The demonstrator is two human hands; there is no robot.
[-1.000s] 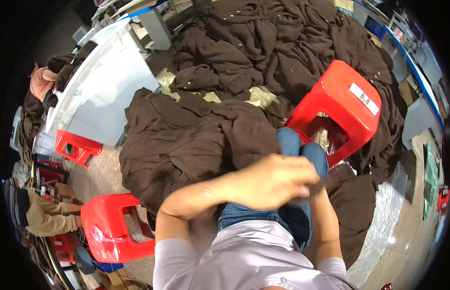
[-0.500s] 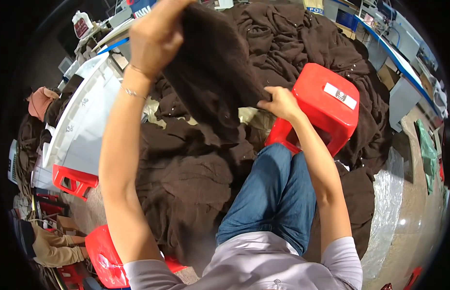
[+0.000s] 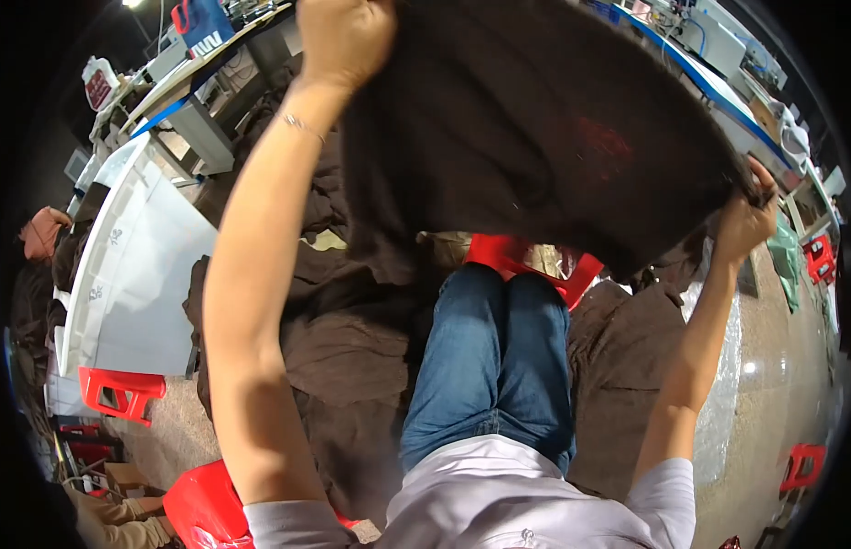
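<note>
A dark brown piece of fleecy cloth (image 3: 535, 137) hangs spread out in front of me, held up at its upper corners. My left hand (image 3: 350, 41) is closed on one end near the top edge of the view. At the other end, my right hand (image 3: 746, 220) pinches the cloth by its far right corner. A reddish patch shows faintly on the fabric. Whether it is a whole garment or a cut piece, I cannot tell. Behind it, the cloth covers most of a red plastic stool (image 3: 500, 254) just beyond my knees.
More brown cloth (image 3: 352, 343) lies heaped on the floor around my legs. To the left stands a large white bin (image 3: 151, 274) beside a red stool (image 3: 122, 393). Another red stool (image 3: 206, 503) is near my left elbow. Work tables edged in blue (image 3: 691, 64) line the back. Clear plastic sheeting (image 3: 718, 403) lies right.
My right hand has swung outward to the right, stretching the cloth wide between both hands. My left hand has moved slightly right. The cloth now hides most of the red stool and the far heap.
</note>
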